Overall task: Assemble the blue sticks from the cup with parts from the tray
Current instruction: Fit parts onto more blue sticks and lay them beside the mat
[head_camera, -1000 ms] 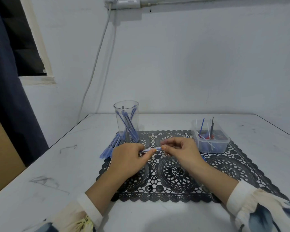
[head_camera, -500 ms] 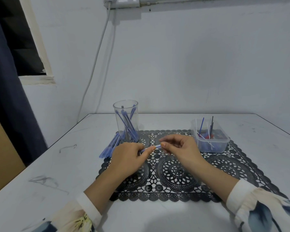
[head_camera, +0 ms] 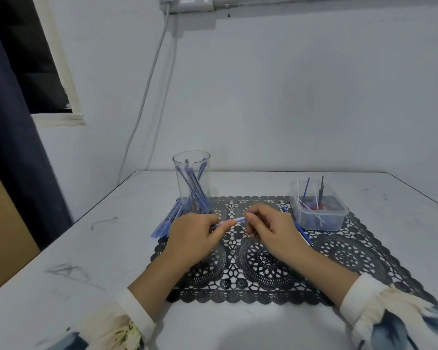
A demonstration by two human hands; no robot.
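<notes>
Not much changed tbh: stick (head_camera: 239,220) still gripped by left hand (head_camera: 190,238), right end still pinched by right hand (head_camera: 273,231), raised slightly over mat's (head_camera: 352,256) far middle. Fitting judged unfinished. Cup (head_camera: 191,183) at far-left corner, tray (head_camera: 321,221) far-right.

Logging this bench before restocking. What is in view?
cup: one, clear, upright at the mat's back left corner
sticks in the cup: several, blue, leaning
loose sticks: a pile, blue, on the table left of the cup
tray: one, clear, mat's back right; holds thin white, blue and black rods, red bits
mat: one, black lace, mid-table
table: one, white
box: one, brown cardboard, far left
curtain: one, dark, left
cable: one, white, on the wall
held stick: one, blue, between the hands
left hand: one, grips the held stick
right hand: one, pinches its other end
</notes>
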